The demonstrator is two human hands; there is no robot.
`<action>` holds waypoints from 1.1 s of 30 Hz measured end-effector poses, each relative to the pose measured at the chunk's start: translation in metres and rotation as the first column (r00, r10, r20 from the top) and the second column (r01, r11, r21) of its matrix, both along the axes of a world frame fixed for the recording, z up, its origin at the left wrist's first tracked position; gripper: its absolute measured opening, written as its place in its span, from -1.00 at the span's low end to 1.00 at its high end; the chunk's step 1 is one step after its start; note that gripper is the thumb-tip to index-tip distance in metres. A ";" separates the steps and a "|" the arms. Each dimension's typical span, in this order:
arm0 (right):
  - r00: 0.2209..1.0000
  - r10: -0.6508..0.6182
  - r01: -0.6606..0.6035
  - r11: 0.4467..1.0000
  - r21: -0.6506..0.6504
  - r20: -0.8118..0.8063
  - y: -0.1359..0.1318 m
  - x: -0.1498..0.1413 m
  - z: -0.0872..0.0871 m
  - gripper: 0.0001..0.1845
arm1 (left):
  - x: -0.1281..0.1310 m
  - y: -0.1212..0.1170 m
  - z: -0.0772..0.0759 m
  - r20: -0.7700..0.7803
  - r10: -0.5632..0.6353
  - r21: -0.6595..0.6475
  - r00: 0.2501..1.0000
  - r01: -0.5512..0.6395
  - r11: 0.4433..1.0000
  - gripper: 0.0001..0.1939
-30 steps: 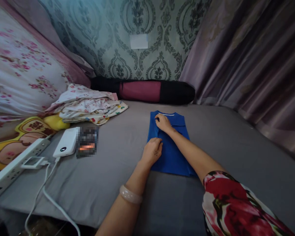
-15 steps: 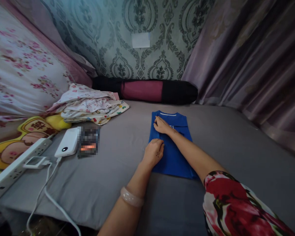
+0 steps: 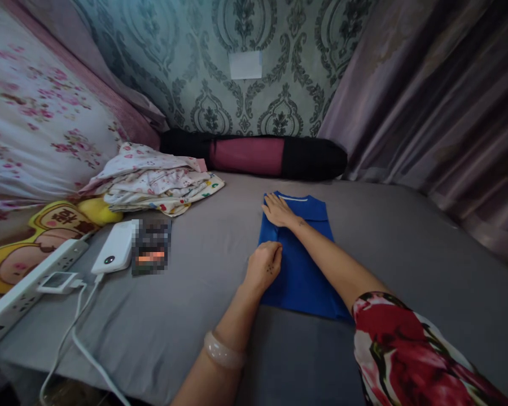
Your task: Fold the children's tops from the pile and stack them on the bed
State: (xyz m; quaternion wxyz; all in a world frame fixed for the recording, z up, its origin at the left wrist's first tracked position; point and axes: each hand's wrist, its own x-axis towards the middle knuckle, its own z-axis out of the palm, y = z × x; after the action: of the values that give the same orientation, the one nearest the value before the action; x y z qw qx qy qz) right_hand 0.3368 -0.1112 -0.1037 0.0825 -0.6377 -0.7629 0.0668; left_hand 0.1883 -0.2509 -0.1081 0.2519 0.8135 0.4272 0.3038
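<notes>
A blue shirt [image 3: 305, 265], folded into a narrow strip, lies flat on the grey bed sheet [image 3: 406, 265] with its collar toward the wall. My right hand [image 3: 277, 210] lies flat, fingers stretched out, on the upper left part of the shirt by the collar. My left hand [image 3: 265, 262] rests with curled fingers on the shirt's left edge, halfway down. A pale bangle [image 3: 222, 351] sits on my left wrist.
A stack of folded floral clothes [image 3: 152, 181] lies at the left. A white power bank [image 3: 113, 255], a blurred small object [image 3: 151, 252], a power strip [image 3: 25, 285] and white cables [image 3: 80, 332] sit near the left edge. A black-and-pink bolster [image 3: 254, 155] lies by the wall. Curtains [image 3: 440, 113] hang at the right.
My right hand has slid a little toward the shirt's upper left corner and flattened out. My left hand has stayed on the left edge. The view has shifted slightly.
</notes>
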 end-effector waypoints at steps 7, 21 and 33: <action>0.991 -0.127 0.128 0.990 -0.052 0.033 0.007 -0.011 -0.013 -0.25 | 0.000 0.001 -0.002 0.004 -0.001 0.012 1.000 0.001 1.000 -0.78; 0.979 -0.187 0.180 0.980 -0.090 -0.079 0.022 -0.002 -0.004 -0.24 | 0.000 -0.002 -0.003 0.022 -0.010 0.038 1.000 0.009 0.999 -0.78; 0.963 -0.268 0.266 0.961 -0.077 -0.013 0.033 -0.002 -0.020 -0.21 | -0.002 0.000 -0.003 0.033 -0.007 0.028 0.999 0.006 1.000 -0.77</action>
State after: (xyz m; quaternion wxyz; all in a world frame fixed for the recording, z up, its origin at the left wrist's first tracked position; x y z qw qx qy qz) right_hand 0.3350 -0.0781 -0.1242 0.0759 -0.7365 -0.6660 0.0910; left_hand 0.1860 -0.2510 -0.1114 0.2486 0.8132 0.4159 0.3225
